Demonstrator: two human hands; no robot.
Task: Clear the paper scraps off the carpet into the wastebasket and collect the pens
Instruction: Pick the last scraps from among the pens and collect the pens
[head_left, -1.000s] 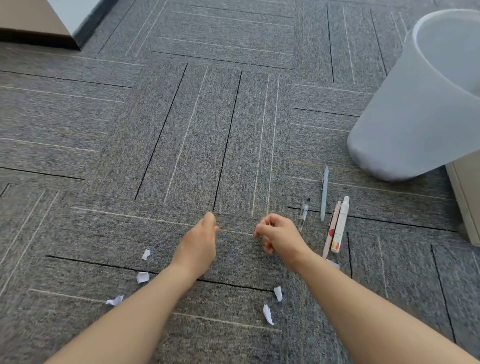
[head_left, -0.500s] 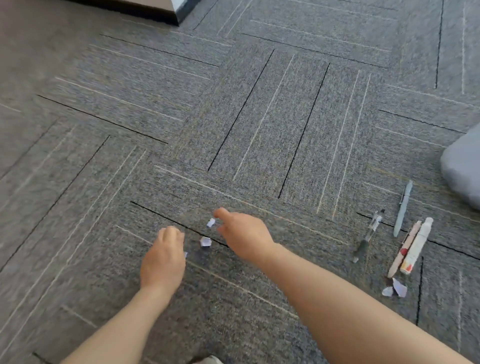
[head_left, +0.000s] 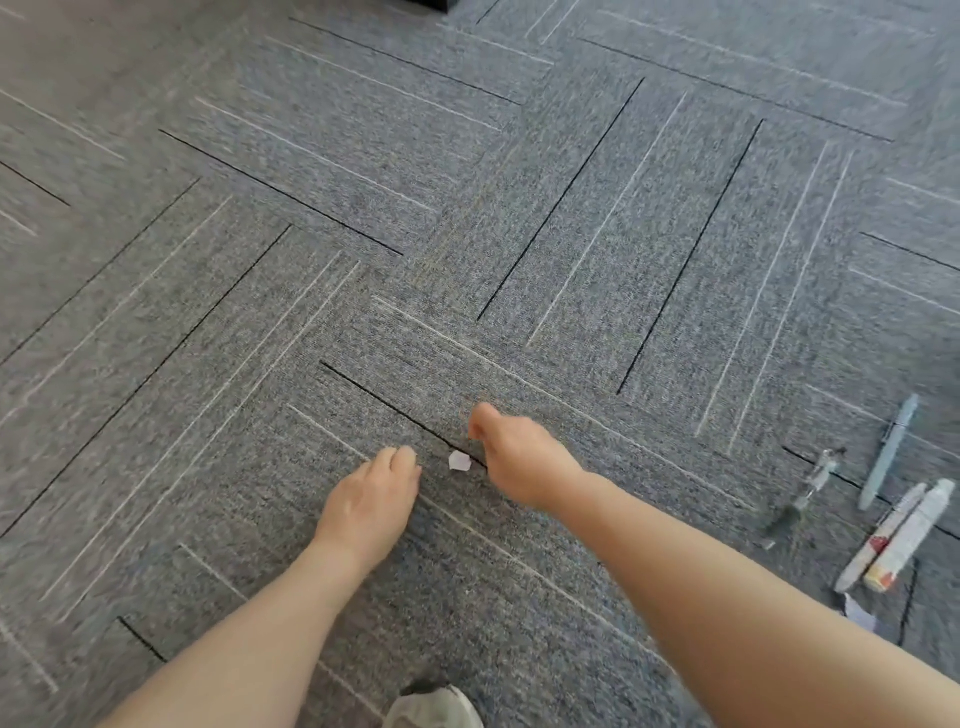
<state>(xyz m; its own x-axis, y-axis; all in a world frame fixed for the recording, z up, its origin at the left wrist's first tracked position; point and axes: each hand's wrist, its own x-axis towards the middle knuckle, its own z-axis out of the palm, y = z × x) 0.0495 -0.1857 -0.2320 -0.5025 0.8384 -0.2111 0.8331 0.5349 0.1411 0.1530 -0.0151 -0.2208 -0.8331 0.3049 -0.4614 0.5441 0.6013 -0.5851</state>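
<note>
1. A white paper scrap (head_left: 459, 461) lies on the grey carpet (head_left: 519, 234), between both hands.
2. Left hand (head_left: 371, 501) and right hand (head_left: 519, 457) curl loosely; whether either grips anything cannot be told.
3. Four pens (head_left: 883, 499) lie well right of the scrap.

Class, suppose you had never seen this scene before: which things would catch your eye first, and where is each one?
Two bare forearms reach in from the bottom edge, the left hand and right hand closing in on a small white paper scrap lying on the grey striped carpet between them. At the right edge a cluster of pens lies side by side, with another paper scrap just below them.
</note>
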